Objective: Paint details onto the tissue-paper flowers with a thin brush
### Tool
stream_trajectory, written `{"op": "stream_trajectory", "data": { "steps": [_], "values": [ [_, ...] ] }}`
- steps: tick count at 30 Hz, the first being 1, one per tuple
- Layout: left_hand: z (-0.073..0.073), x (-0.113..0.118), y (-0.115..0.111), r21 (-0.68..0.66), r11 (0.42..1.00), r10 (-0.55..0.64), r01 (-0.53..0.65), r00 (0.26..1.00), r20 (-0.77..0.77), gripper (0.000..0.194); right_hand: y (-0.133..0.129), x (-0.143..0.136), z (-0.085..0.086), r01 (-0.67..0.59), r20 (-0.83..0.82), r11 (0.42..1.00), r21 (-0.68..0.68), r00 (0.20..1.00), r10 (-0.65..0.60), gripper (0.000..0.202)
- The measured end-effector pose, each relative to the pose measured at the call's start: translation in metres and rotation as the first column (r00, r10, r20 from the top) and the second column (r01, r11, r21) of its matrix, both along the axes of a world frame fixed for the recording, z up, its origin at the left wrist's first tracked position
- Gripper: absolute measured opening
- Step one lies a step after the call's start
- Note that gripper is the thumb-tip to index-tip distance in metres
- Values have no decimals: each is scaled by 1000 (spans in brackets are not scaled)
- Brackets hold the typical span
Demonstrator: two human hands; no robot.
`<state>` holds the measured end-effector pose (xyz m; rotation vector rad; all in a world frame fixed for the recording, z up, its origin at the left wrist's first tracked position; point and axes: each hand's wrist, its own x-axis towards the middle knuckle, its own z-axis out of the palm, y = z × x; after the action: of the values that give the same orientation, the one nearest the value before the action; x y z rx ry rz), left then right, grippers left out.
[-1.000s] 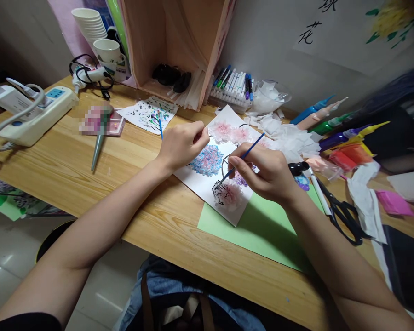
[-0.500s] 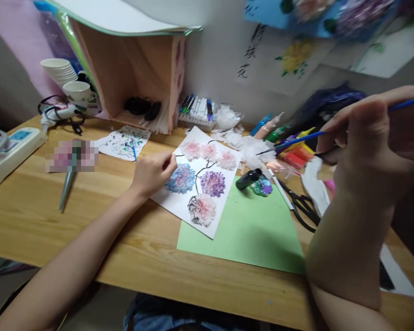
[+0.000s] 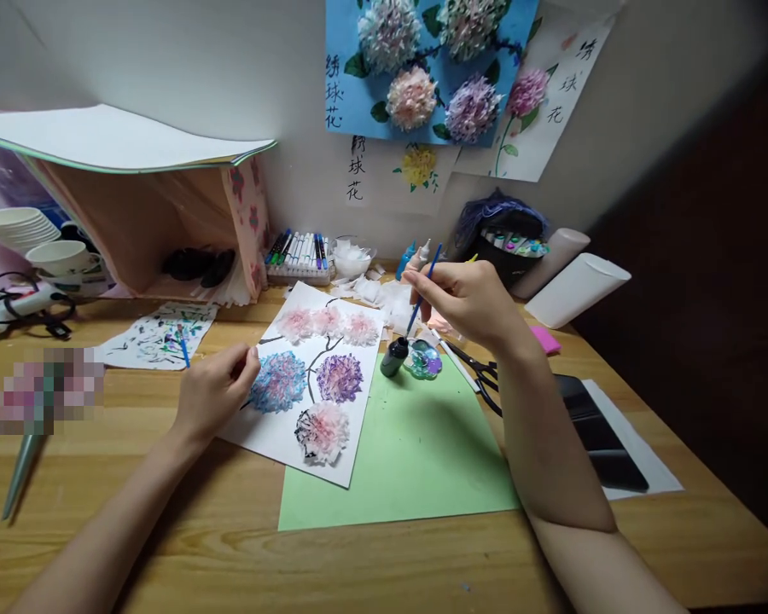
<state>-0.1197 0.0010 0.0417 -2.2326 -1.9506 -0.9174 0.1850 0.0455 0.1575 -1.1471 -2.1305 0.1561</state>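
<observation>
My right hand (image 3: 464, 298) pinches a thin blue paintbrush (image 3: 433, 264), its tip down at the mouth of a small dark paint bottle (image 3: 394, 358). My left hand (image 3: 218, 388) is curled into a loose fist at the left edge of a white sheet (image 3: 339, 465); whatever its fingers may hold is hidden. Fluffy flowers stand out from that sheet: a row of pale pink ones, a blue one (image 3: 278, 381), a purple one (image 3: 340, 377) and a pink one with black-tinted petals (image 3: 322, 433). Dark painted stems run between them. The sheet partly overlaps green paper (image 3: 422, 460).
A paint-smeared palette (image 3: 424, 362) touches the bottle's right side, with black scissors (image 3: 486, 375) beyond. White scraps (image 3: 384, 298), a marker box (image 3: 299, 256) and a pink box (image 3: 247, 230) line the back. Another blue stick (image 3: 184, 348) lies by stained paper (image 3: 147, 341). A phone (image 3: 602, 431) lies right.
My right hand has lowered the paintbrush from raised at the right to the bottle, whose top now looks open. The view has swung right; my left hand stays by the flower sheet.
</observation>
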Motion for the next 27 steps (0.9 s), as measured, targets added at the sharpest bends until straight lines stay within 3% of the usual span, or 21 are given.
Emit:
{"op": "stream_trajectory", "data": {
  "steps": [11, 18, 27],
  "values": [
    [0, 1, 0, 21, 1000, -11, 11, 1000, 5, 34, 8, 2, -5, 24, -4, 998, -64, 1000, -25, 49],
    [0, 1, 0, 15, 1000, -9, 9, 1000, -2, 34, 6, 4, -3, 31, -86, 998, -46, 996, -35, 49],
    [0, 1, -1, 3, 1000, -7, 7, 1000, -2, 34, 8, 4, -5, 28, -67, 999, -46, 997, -31, 49]
  ]
}}
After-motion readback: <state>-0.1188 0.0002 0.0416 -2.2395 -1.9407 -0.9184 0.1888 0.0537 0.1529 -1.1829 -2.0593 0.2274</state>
